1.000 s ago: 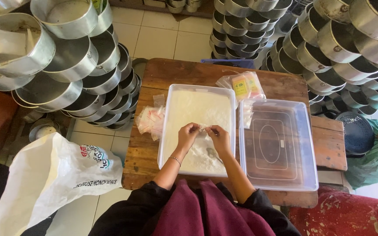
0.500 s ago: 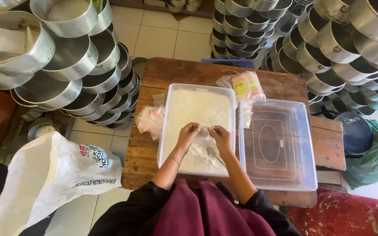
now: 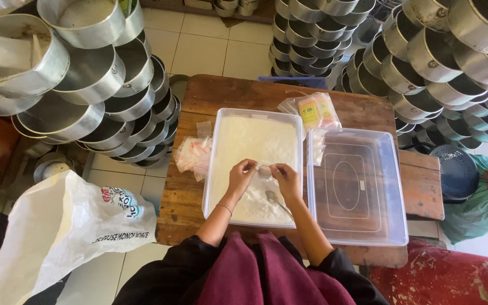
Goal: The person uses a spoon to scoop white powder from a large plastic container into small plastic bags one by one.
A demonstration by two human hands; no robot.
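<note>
A clear plastic tub [image 3: 217, 147] full of white powder stands on a small wooden table [image 3: 238, 93]. Over its near half, my left hand [image 3: 241, 175] and my right hand [image 3: 286, 178] pinch the two ends of a small clear plastic bag [image 3: 265, 168] between them. A metal spoon [image 3: 275, 200] lies in the powder just below my right hand. A pile of small empty bags with red strips [image 3: 192, 153] sits to the left of the tub.
The tub's clear lid [image 3: 357, 186] lies to the right on the table. Yellow packets in a clear bag [image 3: 312, 110] sit at the back. Stacks of round metal tins [image 3: 86, 96] crowd both sides. A large white sack [image 3: 57, 231] stands at the lower left, a green bag [image 3: 484, 200] at the right.
Both hands stay over the tub, working the small bag; they have shifted only slightly. Nothing else has moved.
</note>
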